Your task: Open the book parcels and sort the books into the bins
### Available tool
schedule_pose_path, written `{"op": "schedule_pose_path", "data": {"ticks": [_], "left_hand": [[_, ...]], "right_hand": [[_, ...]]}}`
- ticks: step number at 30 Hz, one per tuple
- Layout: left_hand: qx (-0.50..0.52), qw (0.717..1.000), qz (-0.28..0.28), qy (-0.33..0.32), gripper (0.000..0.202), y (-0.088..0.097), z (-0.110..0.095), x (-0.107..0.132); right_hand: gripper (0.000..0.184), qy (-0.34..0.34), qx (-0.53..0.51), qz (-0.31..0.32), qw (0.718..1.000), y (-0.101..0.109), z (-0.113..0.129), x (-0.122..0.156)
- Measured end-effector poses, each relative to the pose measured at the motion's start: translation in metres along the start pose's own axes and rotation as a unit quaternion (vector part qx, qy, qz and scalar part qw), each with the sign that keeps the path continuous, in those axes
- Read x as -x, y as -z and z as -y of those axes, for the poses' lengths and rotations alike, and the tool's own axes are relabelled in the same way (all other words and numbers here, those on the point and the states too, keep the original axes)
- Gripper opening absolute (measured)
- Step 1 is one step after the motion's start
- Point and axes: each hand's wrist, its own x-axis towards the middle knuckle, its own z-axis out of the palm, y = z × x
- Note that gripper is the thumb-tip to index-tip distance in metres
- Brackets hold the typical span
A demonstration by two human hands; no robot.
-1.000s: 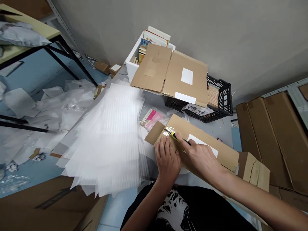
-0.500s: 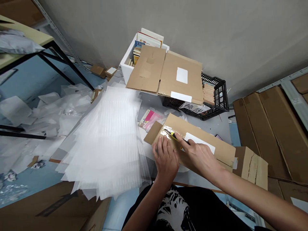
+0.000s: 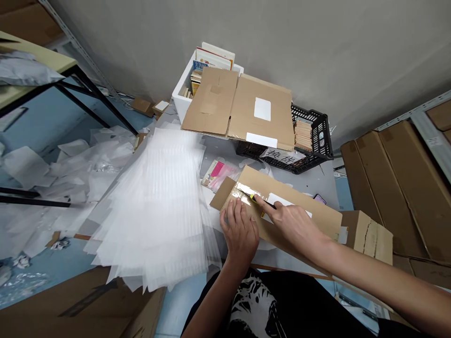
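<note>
"Brown cardboard: a long box lay on the grey table, straight ahead in my remote head view."

"Which way did it run?"

"I saw its long axis slant from the far left, where a flap stuck out, to the near right. Clear tape glinted at the flap end."

"And the blade?"

"The yellow-and-black cutter pointed left and away, roughly in line with the box, its tip at the tape, just beyond the left fingertips. I could not tell whether it had gone through."

"Which hand was nearer that end?"

"The left hand: palm down on the box, fingers slightly spread, gripping nothing. The right hand had its fingers wrapped round the cutter, index laid forward along it. I had that forearm slanting across from the lower right, the left one rising from below."

"What was around them?"

"Left, a fanned stack of white sheets; past the flap, a pinkish booklet; farther back, flattened cardboard partly covering a black crate."
</note>
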Motion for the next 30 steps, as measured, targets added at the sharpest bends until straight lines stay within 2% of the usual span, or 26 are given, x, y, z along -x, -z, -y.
{"op": "schedule_pose_path", "data": {"ticks": [5,9,12,17,22,24,30], "left_hand": [[-0.011,1.0,0.0,-0.009,0.038,-0.003,-0.003,0.003],[-0.019,0.999,0.004,-0.033,0.038,-0.009,-0.011,0.008],[-0.035,0.997,0.017,-0.06,0.039,-0.013,-0.019,0.015],[-0.063,0.993,0.062,-0.074,0.043,-0.012,-0.021,0.011],[-0.043,0.974,0.158,-0.158,0.051,-0.009,-0.02,-0.013],[-0.046,0.967,0.188,-0.168,0.054,-0.009,-0.02,-0.017],[-0.051,0.967,0.192,-0.162,0.058,-0.012,-0.015,-0.013]], "right_hand": [[0.083,-0.012,0.023,0.055,0.998,-0.013,-0.014,0.03],[0.093,-0.04,0.041,0.073,0.996,-0.037,-0.028,0.063],[0.095,-0.046,0.028,0.083,0.995,-0.057,-0.035,0.079],[0.092,-0.059,-0.019,0.061,0.996,-0.08,-0.037,0.085],[0.087,-0.065,-0.054,0.042,0.995,-0.09,-0.039,0.086],[0.086,-0.057,-0.063,0.036,0.996,-0.093,-0.043,0.087],[0.087,-0.067,-0.074,0.044,0.994,-0.117,-0.055,0.108]]}}
